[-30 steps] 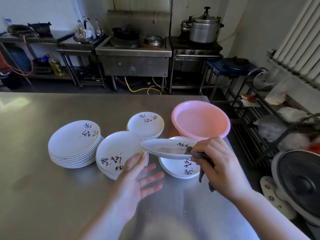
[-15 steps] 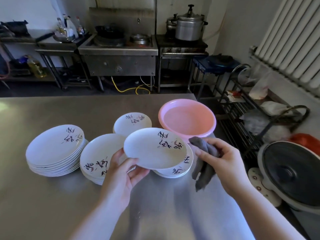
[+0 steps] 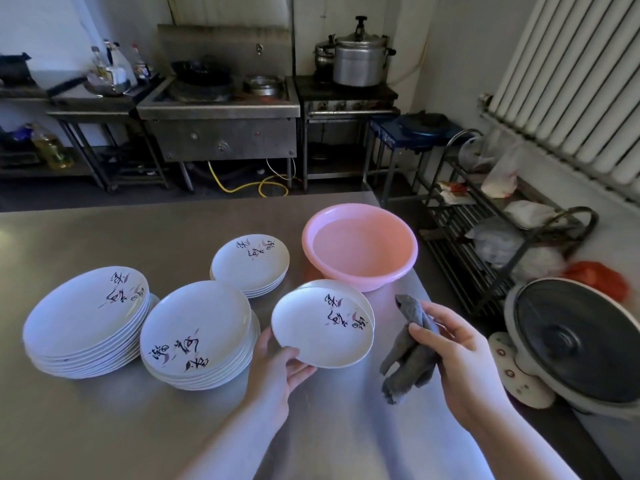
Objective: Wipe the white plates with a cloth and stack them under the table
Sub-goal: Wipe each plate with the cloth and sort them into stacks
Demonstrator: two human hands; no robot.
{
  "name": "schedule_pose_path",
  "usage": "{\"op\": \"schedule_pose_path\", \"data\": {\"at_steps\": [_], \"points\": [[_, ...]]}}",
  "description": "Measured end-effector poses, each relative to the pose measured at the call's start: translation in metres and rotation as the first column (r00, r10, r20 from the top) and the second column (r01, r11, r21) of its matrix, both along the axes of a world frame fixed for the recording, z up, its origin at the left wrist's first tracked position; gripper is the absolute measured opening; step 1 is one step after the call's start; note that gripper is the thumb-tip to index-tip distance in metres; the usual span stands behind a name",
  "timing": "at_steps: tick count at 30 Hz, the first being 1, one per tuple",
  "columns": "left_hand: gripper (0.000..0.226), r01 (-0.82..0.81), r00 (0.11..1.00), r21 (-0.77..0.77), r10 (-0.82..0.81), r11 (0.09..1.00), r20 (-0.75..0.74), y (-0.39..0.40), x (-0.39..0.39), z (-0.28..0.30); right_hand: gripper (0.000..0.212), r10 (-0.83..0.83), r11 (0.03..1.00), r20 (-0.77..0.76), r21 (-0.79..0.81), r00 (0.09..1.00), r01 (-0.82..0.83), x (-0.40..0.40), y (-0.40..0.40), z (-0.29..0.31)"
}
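My left hand [image 3: 277, 367] grips the near rim of a white plate [image 3: 320, 329] with dark writing, face up, held just above a small stack whose rim [image 3: 341, 284] shows behind it. To its right, my right hand [image 3: 453, 355] holds a crumpled grey cloth [image 3: 410, 348], apart from the plate. Three more plate stacks stand on the steel table [image 3: 138, 427]: a tall one at the left [image 3: 86, 317], one in the middle [image 3: 197, 330] and a smaller one behind [image 3: 251, 263].
A pink basin [image 3: 360, 245] stands at the table's far right corner. Off the table's right edge are a black wire rack [image 3: 485, 237] with bags and a large cooker with a dark lid [image 3: 578, 341]. Stoves and pots line the back wall.
The plate went from on edge in my right hand to face up in my left, then moved right over the small stack. My right hand took the cloth away to the right.
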State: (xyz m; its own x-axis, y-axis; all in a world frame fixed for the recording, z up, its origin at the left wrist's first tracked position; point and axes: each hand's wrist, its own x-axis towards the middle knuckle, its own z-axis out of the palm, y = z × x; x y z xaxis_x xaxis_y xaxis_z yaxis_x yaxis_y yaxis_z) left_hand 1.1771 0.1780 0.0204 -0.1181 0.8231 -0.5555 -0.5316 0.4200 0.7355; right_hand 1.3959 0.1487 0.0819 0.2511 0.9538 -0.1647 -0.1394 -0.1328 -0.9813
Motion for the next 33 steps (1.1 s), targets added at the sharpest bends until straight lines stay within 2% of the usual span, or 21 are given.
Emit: {"op": "schedule_pose_path", "data": {"at_steps": [7,12,15,18,21,23,26,27,29,31,33], "points": [[0.064,0.018,0.999,-0.047,-0.019,0.999,-0.029,0.022,0.008,-0.014,0.03,-0.013,1.0,-0.023,-0.018,1.0,0.012,0.004,0.003,-0.007],[0.058,0.075,0.971,-0.052,-0.085,0.996,-0.223,0.033,0.004,-0.012,0.032,0.005,1.0,0.012,-0.025,1.0,-0.005,-0.001,0.009,-0.008],[0.057,0.121,0.917,-0.097,-0.149,0.988,-0.37,0.05,0.004,-0.017,0.033,0.031,0.999,0.013,-0.036,0.999,-0.03,-0.011,0.016,-0.007],[0.056,0.183,0.826,-0.134,-0.227,0.974,-0.517,0.056,0.003,-0.031,0.034,0.041,0.997,0.002,-0.058,0.999,-0.041,-0.022,0.024,-0.009],[0.054,0.282,0.744,-0.164,-0.323,0.945,-0.585,0.055,-0.005,-0.043,0.034,0.061,0.996,-0.015,-0.068,0.998,-0.062,-0.032,0.033,-0.012],[0.04,0.335,0.698,-0.112,-0.326,0.936,-0.637,0.057,-0.013,-0.043,0.033,0.046,0.996,-0.016,-0.076,0.999,-0.047,-0.04,0.039,-0.012],[0.06,0.388,0.652,0.101,-0.196,0.916,-0.733,0.069,-0.037,-0.028,0.032,0.025,0.998,0.043,-0.065,0.999,-0.022,-0.052,0.056,-0.011],[0.059,0.396,0.635,0.153,-0.15,0.905,-0.758,0.078,-0.049,-0.019,0.032,0.025,0.999,0.087,-0.049,0.996,-0.021,-0.058,0.064,-0.011],[0.042,0.436,0.511,0.144,-0.113,0.889,-0.852,0.11,-0.076,-0.007,0.034,0.031,1.0,0.175,-0.012,0.984,-0.029,-0.071,0.083,-0.012],[0.031,0.448,0.318,0.019,-0.14,0.894,-0.938,0.147,-0.105,-0.002,0.037,0.052,0.998,0.249,0.015,0.967,-0.058,-0.087,0.102,-0.015],[0.028,0.402,0.168,-0.13,-0.212,0.907,-0.963,0.18,-0.131,-0.006,0.038,0.072,0.996,0.29,0.03,0.954,-0.084,-0.103,0.118,-0.022]]}}
